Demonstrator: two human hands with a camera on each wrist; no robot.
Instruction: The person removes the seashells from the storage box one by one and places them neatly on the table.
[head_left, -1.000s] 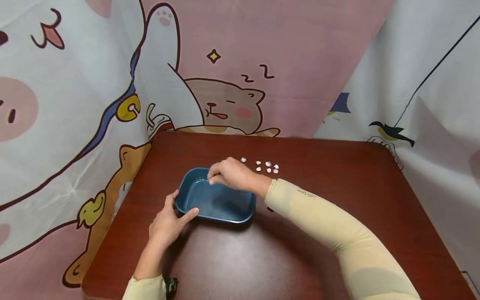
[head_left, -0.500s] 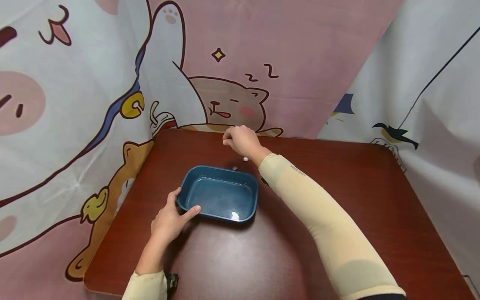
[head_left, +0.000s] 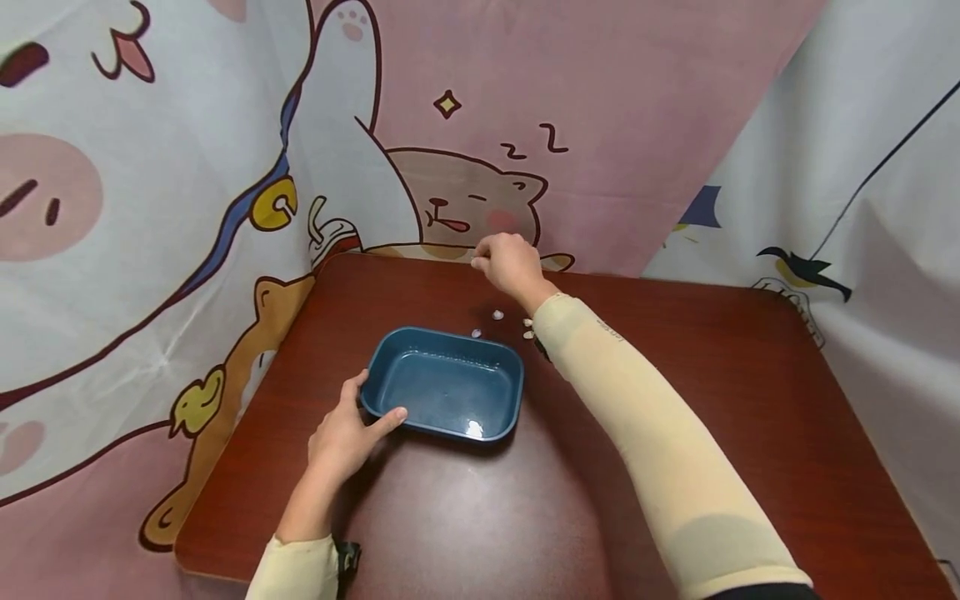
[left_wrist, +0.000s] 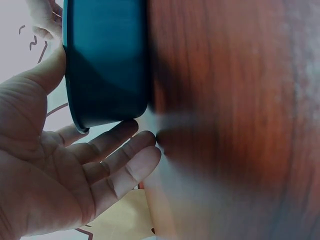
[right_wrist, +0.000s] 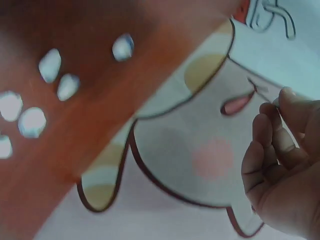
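Observation:
A dark blue rectangular tub (head_left: pixel 442 383) stands on the table with nothing inside it. My left hand (head_left: pixel 341 433) holds its left end, thumb over the near rim and fingers against the outer wall. In the left wrist view the thumb lies at the tub's (left_wrist: pixel 107 65) edge and the fingers reach past its corner. Beyond the tub, my right hand (head_left: pixel 512 265) is raised near the table's far edge. Its thumb and fingertips pinch a small shell, a grey sliver in the right wrist view. Several small white shells (right_wrist: pixel 32 122) lie on the table; one shell (head_left: pixel 476 333) is just behind the tub's far rim.
The reddish-brown table (head_left: pixel 705 417) has rounded corners. Cartoon-printed cloth (head_left: pixel 600 192) hangs along its far edge and both sides. The right forearm sleeve (head_left: pixel 645 425) passes over the table right of the tub and covers part of the shells.
My right hand has moved from over the tub to the far edge, then slightly right. A shell behind the tub has come into view. The left hand keeps its hold.

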